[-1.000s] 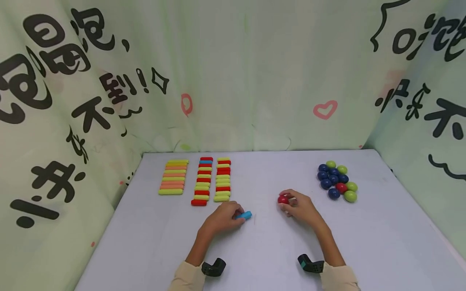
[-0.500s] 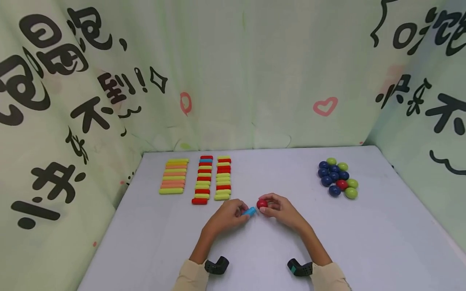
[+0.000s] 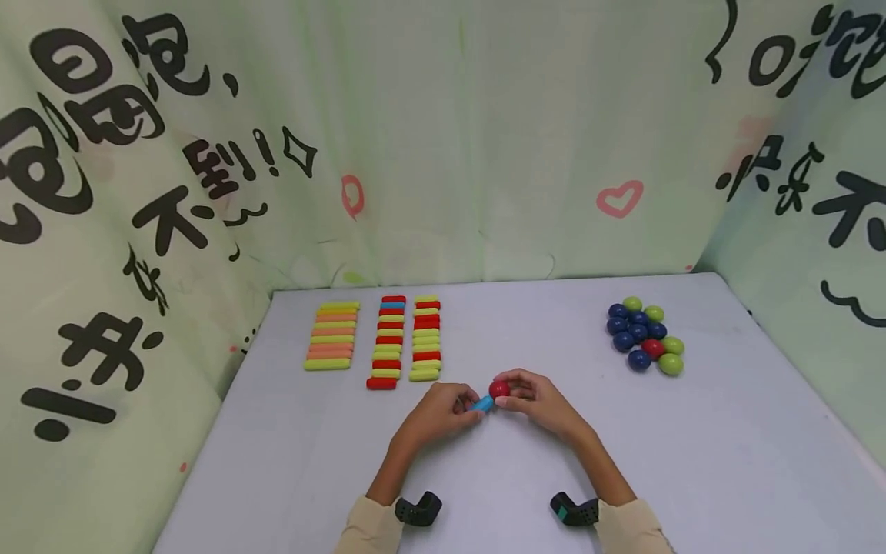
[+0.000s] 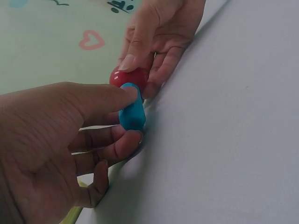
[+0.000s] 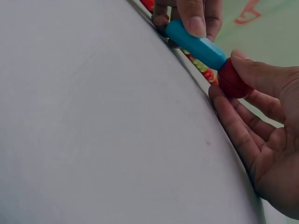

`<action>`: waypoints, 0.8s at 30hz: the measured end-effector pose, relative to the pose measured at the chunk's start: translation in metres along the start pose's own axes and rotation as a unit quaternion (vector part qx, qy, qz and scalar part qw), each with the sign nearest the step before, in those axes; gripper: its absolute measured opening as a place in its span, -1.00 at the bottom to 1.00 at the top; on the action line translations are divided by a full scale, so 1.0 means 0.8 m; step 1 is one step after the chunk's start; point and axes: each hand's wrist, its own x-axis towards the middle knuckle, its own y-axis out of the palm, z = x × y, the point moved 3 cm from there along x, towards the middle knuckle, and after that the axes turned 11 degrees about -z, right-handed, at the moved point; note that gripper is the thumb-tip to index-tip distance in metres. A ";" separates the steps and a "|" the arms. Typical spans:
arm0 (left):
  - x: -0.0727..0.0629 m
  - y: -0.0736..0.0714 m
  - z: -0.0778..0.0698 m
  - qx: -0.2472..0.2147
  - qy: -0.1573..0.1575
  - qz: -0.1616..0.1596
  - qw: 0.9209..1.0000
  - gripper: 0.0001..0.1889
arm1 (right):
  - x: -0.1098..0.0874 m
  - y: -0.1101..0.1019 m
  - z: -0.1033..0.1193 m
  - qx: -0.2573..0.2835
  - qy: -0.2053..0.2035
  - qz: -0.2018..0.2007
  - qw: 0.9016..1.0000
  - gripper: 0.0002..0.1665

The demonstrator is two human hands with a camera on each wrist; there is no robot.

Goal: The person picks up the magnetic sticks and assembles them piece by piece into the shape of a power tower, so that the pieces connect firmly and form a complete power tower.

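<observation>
Between thumb and fingers, my left hand (image 3: 438, 414) pinches a short blue stick (image 3: 482, 404) near the middle of the white table. A glossy red ball (image 3: 499, 389) is held by the thumb and fingers of my right hand (image 3: 538, 400). In the right wrist view, the end of the blue stick (image 5: 201, 49) meets the side of the red ball (image 5: 232, 83). The left wrist view has the stick (image 4: 132, 114) end-on, partly covering the ball (image 4: 116, 74). Whether the two are fastened together cannot be told.
Rows of yellow and orange sticks (image 3: 331, 338) and two rows of mostly red and yellow sticks (image 3: 385, 356) lie at the table's back left. A cluster of blue, green and red balls (image 3: 637, 332) sits at the back right. Printed curtains (image 3: 540, 138) enclose the table.
My right hand has carried the red ball leftward to the blue stick. My left hand has shifted slightly right with the stick, and the gap between the two pieces has closed.
</observation>
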 end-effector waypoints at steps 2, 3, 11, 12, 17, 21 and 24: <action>-0.001 -0.002 -0.001 -0.003 -0.002 -0.004 1.000 -0.76 | 0.001 0.001 0.001 0.001 0.004 -0.002 1.000 -0.49; -0.002 -0.005 -0.001 -0.003 -0.005 -0.011 1.000 -0.76 | 0.001 0.001 0.002 0.003 0.007 -0.003 1.000 -0.48; -0.008 -0.042 0.008 0.089 -0.071 -0.212 0.971 -0.85 | 0.000 -0.002 0.006 0.098 0.062 -0.001 0.993 -0.41; -0.008 -0.046 0.010 0.107 -0.083 -0.236 0.962 -0.83 | 0.000 -0.003 0.006 0.109 0.070 -0.003 0.992 -0.41; -0.011 -0.052 0.015 0.185 -0.127 -0.260 0.939 -0.69 | -0.002 -0.008 0.004 0.157 0.110 -0.023 0.981 -0.38; -0.012 -0.049 0.017 0.209 -0.133 -0.241 0.938 -0.65 | -0.004 -0.010 0.002 0.166 0.127 -0.034 0.977 -0.35; -0.013 -0.045 0.016 0.209 -0.132 -0.228 0.942 -0.68 | -0.005 -0.009 0.001 0.133 0.129 -0.046 0.982 -0.36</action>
